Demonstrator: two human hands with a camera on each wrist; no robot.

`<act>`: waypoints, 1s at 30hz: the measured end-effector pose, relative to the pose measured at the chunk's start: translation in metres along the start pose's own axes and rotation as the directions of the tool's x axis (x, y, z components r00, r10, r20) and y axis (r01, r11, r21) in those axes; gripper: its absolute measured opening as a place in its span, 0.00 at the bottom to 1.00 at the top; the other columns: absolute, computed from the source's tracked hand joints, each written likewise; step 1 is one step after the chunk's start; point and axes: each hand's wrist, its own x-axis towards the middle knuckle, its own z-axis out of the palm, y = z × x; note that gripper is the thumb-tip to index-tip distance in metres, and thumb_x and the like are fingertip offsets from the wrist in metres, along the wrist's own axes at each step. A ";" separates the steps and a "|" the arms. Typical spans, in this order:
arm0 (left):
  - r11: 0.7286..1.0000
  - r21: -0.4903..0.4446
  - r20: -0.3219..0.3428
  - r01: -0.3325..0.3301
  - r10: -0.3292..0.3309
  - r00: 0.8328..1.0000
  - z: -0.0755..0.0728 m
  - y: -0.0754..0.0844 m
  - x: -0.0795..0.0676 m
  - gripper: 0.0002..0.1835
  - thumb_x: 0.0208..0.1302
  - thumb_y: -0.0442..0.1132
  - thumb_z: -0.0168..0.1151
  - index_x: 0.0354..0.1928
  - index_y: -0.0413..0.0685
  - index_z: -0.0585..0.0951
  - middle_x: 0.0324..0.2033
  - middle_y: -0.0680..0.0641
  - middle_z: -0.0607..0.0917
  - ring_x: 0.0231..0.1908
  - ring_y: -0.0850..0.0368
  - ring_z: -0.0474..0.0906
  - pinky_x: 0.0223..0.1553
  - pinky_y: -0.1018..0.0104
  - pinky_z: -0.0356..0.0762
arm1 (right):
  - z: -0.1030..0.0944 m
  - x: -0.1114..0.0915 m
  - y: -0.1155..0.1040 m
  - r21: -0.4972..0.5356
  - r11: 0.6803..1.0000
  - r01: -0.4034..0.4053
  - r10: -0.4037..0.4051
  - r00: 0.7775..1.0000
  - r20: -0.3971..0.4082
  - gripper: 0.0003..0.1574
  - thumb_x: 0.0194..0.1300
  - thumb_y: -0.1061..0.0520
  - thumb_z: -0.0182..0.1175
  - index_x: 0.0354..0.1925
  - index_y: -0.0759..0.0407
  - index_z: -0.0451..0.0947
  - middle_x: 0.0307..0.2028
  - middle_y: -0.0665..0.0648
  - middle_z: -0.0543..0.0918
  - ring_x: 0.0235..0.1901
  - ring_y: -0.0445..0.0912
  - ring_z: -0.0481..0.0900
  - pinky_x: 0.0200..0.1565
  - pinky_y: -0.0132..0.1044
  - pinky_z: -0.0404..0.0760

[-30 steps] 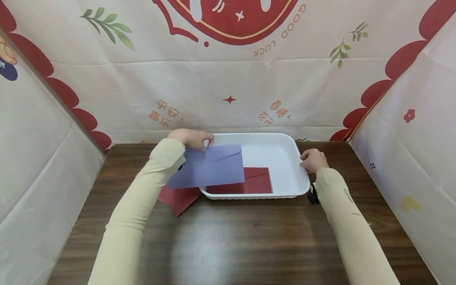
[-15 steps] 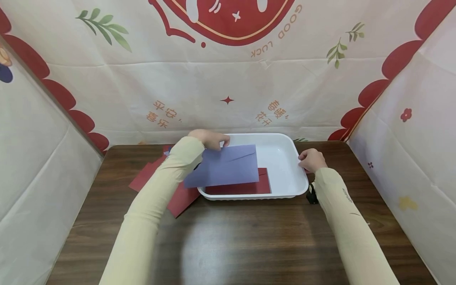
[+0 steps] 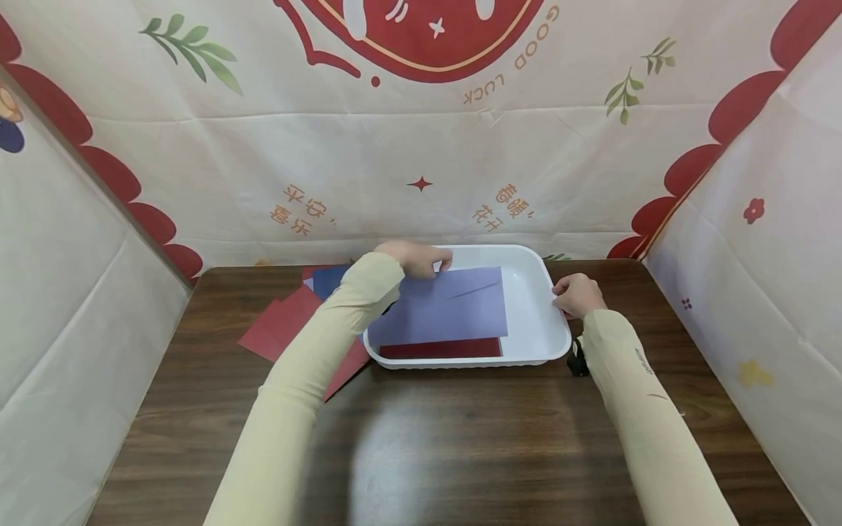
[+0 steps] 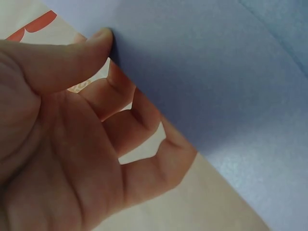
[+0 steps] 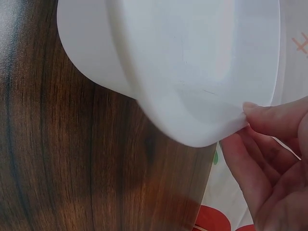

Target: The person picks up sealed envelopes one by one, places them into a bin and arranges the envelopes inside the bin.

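Observation:
A lavender envelope (image 3: 454, 307) is pinched along its far edge by my left hand (image 3: 416, 259). In the left wrist view the thumb (image 4: 91, 55) lies on the near face and the fingers curl behind the sheet. The envelope overlaps the left part of a white tray (image 3: 534, 307). Under it, a dark red envelope (image 3: 441, 349) shows as a strip on the tray floor. My right hand (image 3: 579, 295) grips the tray's right rim; the right wrist view has its thumb (image 5: 260, 115) on top and fingers beneath.
Left of the tray, several red envelopes (image 3: 283, 326) and a blue one (image 3: 327, 280) lie spread on the dark wooden table (image 3: 460, 438), partly hidden by the left sleeve. A printed cloth (image 3: 263, 168) hangs along the back and sides of the table.
My left hand has carried the lavender envelope rightward over the tray, covering more of the dark red one. More of the envelopes at left now shows. The right hand stays on the rim.

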 end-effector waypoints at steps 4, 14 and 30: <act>1.000 0.016 -0.002 -0.024 0.024 1.000 -0.001 0.002 0.007 0.10 0.61 0.30 0.43 0.40 0.55 0.64 0.27 0.50 0.61 0.21 0.59 0.55 0.26 0.67 0.54 | -0.002 0.000 0.000 0.000 1.000 -0.004 0.004 1.000 -0.001 0.18 0.54 0.66 0.58 0.45 0.73 0.75 0.43 0.73 0.75 0.32 0.56 0.77 0.30 0.42 0.81; 0.993 0.065 0.037 -0.099 0.097 0.995 0.011 0.003 0.030 0.10 0.61 0.27 0.43 0.40 0.51 0.65 0.28 0.51 0.62 0.25 0.60 0.57 0.28 0.70 0.56 | -0.001 -0.001 -0.002 0.005 1.000 -0.014 0.014 1.000 0.003 0.18 0.54 0.66 0.58 0.45 0.73 0.75 0.43 0.73 0.75 0.31 0.55 0.77 0.29 0.41 0.81; 0.989 0.150 0.066 -0.003 -0.007 0.998 0.036 0.006 0.044 0.12 0.60 0.28 0.43 0.39 0.57 0.65 0.25 0.53 0.63 0.27 0.59 0.58 0.29 0.68 0.56 | 0.000 -0.002 -0.003 0.003 1.000 -0.023 0.023 1.000 0.007 0.20 0.55 0.64 0.59 0.47 0.73 0.74 0.45 0.74 0.74 0.33 0.57 0.77 0.31 0.43 0.81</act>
